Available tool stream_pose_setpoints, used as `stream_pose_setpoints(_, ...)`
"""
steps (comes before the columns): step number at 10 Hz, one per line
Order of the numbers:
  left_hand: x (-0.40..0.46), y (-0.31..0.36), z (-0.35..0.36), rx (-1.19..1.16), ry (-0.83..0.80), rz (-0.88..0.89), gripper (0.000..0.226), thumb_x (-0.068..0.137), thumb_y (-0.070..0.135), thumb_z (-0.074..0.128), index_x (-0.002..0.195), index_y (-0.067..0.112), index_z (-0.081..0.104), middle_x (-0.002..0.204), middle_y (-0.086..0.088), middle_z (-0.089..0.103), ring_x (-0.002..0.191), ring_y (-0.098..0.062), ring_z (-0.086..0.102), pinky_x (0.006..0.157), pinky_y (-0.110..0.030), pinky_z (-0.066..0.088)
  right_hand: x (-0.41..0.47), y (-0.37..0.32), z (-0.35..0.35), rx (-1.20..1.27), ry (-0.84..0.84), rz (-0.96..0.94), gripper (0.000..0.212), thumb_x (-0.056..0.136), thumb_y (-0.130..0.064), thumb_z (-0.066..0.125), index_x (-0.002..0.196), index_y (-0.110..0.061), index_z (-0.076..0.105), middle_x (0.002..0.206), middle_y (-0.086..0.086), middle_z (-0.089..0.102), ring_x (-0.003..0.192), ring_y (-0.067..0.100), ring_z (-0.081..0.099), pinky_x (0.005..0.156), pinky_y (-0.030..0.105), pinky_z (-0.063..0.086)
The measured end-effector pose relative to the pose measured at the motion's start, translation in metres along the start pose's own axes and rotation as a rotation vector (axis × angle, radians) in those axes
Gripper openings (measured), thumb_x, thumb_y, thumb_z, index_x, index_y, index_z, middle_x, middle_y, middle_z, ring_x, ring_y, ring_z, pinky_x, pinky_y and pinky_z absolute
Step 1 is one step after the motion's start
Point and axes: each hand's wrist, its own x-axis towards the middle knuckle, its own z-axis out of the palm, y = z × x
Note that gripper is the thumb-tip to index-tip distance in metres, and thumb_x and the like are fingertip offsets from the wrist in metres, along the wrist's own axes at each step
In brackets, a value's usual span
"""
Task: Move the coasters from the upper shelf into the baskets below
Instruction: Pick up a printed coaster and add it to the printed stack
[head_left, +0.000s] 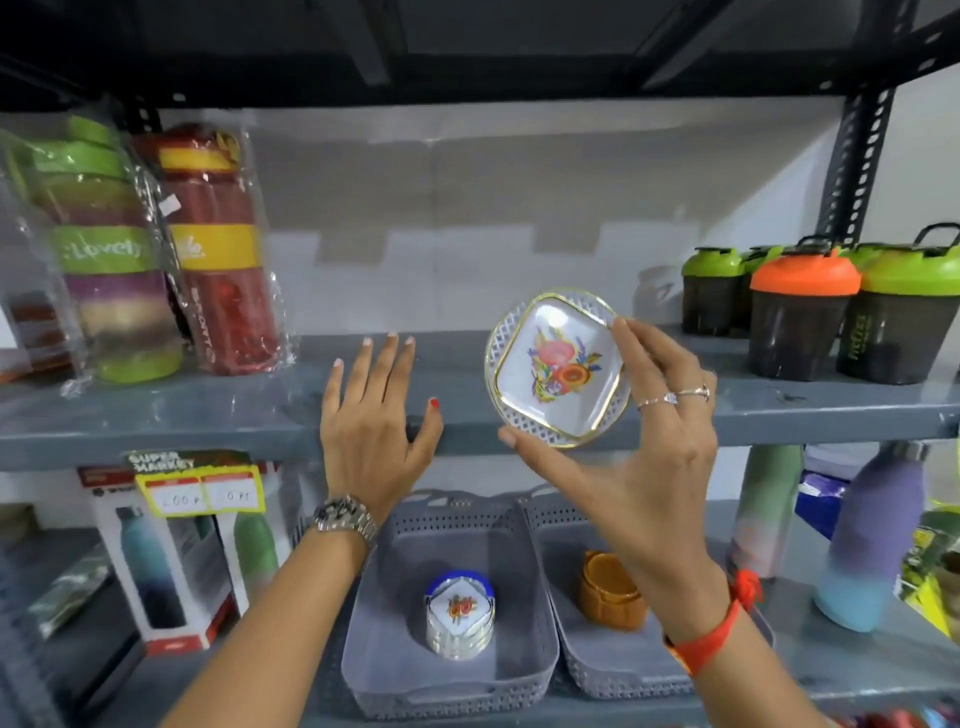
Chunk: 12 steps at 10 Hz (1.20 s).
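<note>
A person's right hand (644, 447) pinches a floral coaster (558, 366) above two grey baskets (363, 613); the left hand (374, 415), fingers spread, holds nothing.

Left hand (371, 421) open, flat; right hand (644, 441) pinching

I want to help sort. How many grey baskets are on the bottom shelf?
2: a grey basket holding a floral coaster stack, and beside it a second basket holding orange coasters, partly hidden by the right hand.
</note>
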Motion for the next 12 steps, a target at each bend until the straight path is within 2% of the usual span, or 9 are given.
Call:
stream_pose_setpoints(1, -0.001, -0.001, 0.002, -0.004, 0.002, -0.006, 0.058, 0.092, 0.04, 0.038, 0.137, 0.005, 0.05, 0.141, -0.012, 0.05, 0.132, -0.031, 0.043, 0.112, -0.047, 0.022, -0.045, 0.015, 0.007, 0.051, -0.11, 0.086, 0.089, 0.059, -0.059, 0.075, 0.13, -0.008, 0.054, 0.129, -0.001, 0.045, 0.118, 0.015, 0.044, 0.106, 0.023, 0.038)
stream_pose_setpoints(2, -0.002, -0.002, 0.005, 0.014, 0.014, -0.016, 0.057, 0.09, 0.038, 0.041, 0.135, 0.005, 0.052, 0.14, -0.011, 0.051, 0.13, -0.031, 0.046, 0.111, -0.047, 0.025, -0.101, 0.035, 0.026, 0.057, -0.297, 0.169, 0.089, 0.059, -0.061, 0.073, 0.129, -0.008, 0.055, 0.128, 0.002, 0.047, 0.118, 0.013, 0.041, 0.106, 0.013, 0.03)
stream_pose_setpoints(3, -0.002, -0.002, 0.007, 0.021, 0.039, -0.008, 0.055, 0.09, 0.038, 0.042, 0.133, 0.006, 0.054, 0.139, -0.01, 0.053, 0.128, -0.031, 0.048, 0.11, -0.047, 0.027, -0.144, 0.057, 0.053, -0.039, -0.525, 0.279, 0.088, 0.057, -0.067, 0.066, 0.122, -0.008, 0.06, 0.122, 0.011, 0.057, 0.111, 0.013, 0.039, 0.103, 0.026, 0.033)
stream_pose_setpoints(4, -0.003, -0.002, 0.009, 0.025, 0.052, -0.011, 0.055, 0.09, 0.038, 0.042, 0.134, 0.006, 0.054, 0.139, -0.009, 0.053, 0.129, -0.03, 0.047, 0.11, -0.046, 0.026, -0.166, 0.08, 0.081, -0.218, -0.904, 0.39, 0.082, 0.056, -0.066, 0.067, 0.115, -0.009, 0.064, 0.114, 0.011, 0.066, 0.116, 0.023, 0.049, 0.097, 0.039, 0.036)
stream_pose_setpoints(5, -0.003, -0.004, 0.009, 0.024, 0.06, -0.011, 0.056, 0.09, 0.039, 0.043, 0.135, 0.007, 0.054, 0.139, -0.008, 0.053, 0.13, -0.029, 0.047, 0.11, -0.045, 0.027, -0.184, 0.097, 0.106, -0.31, -1.117, 0.506, 0.075, 0.052, -0.073, 0.067, 0.097, -0.013, 0.07, 0.1, 0.007, 0.073, 0.104, 0.027, 0.063, 0.093, 0.037, 0.042)
stream_pose_setpoints(6, -0.002, -0.003, 0.011, 0.028, 0.069, -0.011, 0.056, 0.089, 0.039, 0.043, 0.135, 0.008, 0.054, 0.139, -0.007, 0.053, 0.13, -0.027, 0.047, 0.11, -0.045, 0.028, -0.2, 0.106, 0.13, -0.331, -1.192, 0.553, 0.073, 0.054, -0.074, 0.07, 0.092, -0.011, 0.069, 0.096, 0.009, 0.074, 0.095, 0.027, 0.066, 0.093, 0.038, 0.048)
stream_pose_setpoints(8, -0.003, -0.005, 0.014, 0.042, 0.109, 0.005, 0.055, 0.089, 0.039, 0.044, 0.133, 0.009, 0.056, 0.138, -0.007, 0.054, 0.129, -0.027, 0.048, 0.109, -0.045, 0.028, -0.216, 0.108, 0.161, -0.364, -1.253, 0.532, 0.085, 0.062, -0.064, 0.075, 0.12, -0.004, 0.058, 0.127, 0.017, 0.05, 0.117, 0.034, 0.048, 0.107, 0.042, 0.04)
stream_pose_setpoints(10, -0.002, -0.006, 0.015, 0.036, 0.124, 0.002, 0.055, 0.089, 0.039, 0.045, 0.134, 0.009, 0.056, 0.139, -0.007, 0.054, 0.129, -0.026, 0.048, 0.109, -0.045, 0.029, -0.211, 0.12, 0.177, -0.566, -1.312, 0.395, 0.099, 0.063, -0.075, 0.063, 0.136, -0.011, 0.044, 0.141, 0.017, 0.041, 0.132, 0.035, 0.035, 0.107, 0.051, 0.033)
stream_pose_setpoints(12, -0.002, -0.005, 0.016, 0.029, 0.134, -0.004, 0.055, 0.088, 0.04, 0.046, 0.133, 0.01, 0.057, 0.138, -0.006, 0.054, 0.128, -0.025, 0.049, 0.108, -0.043, 0.03, -0.206, 0.138, 0.189, -0.573, -1.38, 0.369, 0.11, 0.063, -0.084, 0.054, 0.143, -0.012, 0.035, 0.142, 0.016, 0.048, 0.135, 0.034, 0.037, 0.114, 0.057, 0.022)
